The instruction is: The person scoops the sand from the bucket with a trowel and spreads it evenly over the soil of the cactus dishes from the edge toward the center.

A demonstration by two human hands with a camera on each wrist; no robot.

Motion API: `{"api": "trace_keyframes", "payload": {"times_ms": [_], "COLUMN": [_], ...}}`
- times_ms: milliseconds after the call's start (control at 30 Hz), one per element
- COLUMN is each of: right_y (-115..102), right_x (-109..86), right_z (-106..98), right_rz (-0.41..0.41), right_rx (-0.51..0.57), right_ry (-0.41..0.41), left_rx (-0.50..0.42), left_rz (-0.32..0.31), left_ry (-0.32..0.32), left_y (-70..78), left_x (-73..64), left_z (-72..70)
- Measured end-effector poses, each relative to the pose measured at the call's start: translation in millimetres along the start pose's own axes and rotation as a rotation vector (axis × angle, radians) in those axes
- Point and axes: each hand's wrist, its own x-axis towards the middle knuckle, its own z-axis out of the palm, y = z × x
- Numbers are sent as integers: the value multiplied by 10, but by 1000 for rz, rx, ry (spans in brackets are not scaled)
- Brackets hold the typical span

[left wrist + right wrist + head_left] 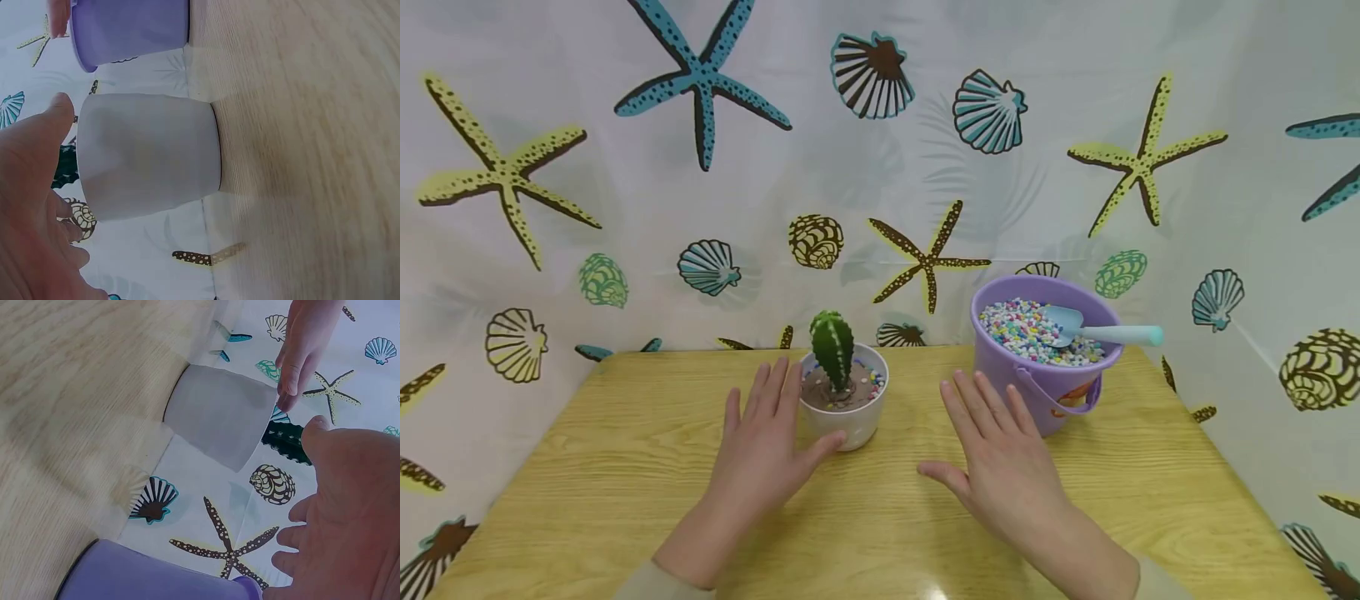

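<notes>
A small green cactus (832, 350) stands upright in a white pot (850, 425), in brown soil dotted with coloured beads. My left hand (763, 442) is at the pot's left front, palm down with straight fingers, overlapping the rim in the head view. In the left wrist view the white pot (150, 156) stands on the table beyond the thumb. My right hand (1000, 458) is spread out in front of the purple bucket (1000, 375), holding nothing. Multicoloured beads (1018, 329) fill the bucket, and a light blue scoop (1120, 334) lies in them, handle over the right rim.
Both hands are above a light wooden table (880, 533). Behind and beside it hangs a white curtain (880, 167) printed with starfish and shells. The bucket's purple handle (1075, 408) hangs down its front.
</notes>
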Motion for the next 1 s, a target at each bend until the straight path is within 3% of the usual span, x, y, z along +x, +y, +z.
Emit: {"api": "trace_keyframes", "payload": {"times_ms": [300,633,1000], "right_y": [22,29,54], "right_x": [83,141,138], "right_z": [3,14,25], "right_rz": [-2,11,22], "right_rx": [-19,-30,-35], "right_ry": [21,-27,3], "left_rx": [-44,-101,-151], "left_rz": [-38,-47,-70], "left_ry": [-5,6,-22], "left_y": [-40,-57,-75], "left_x": [132,211,330], "left_z": [71,104,208]}}
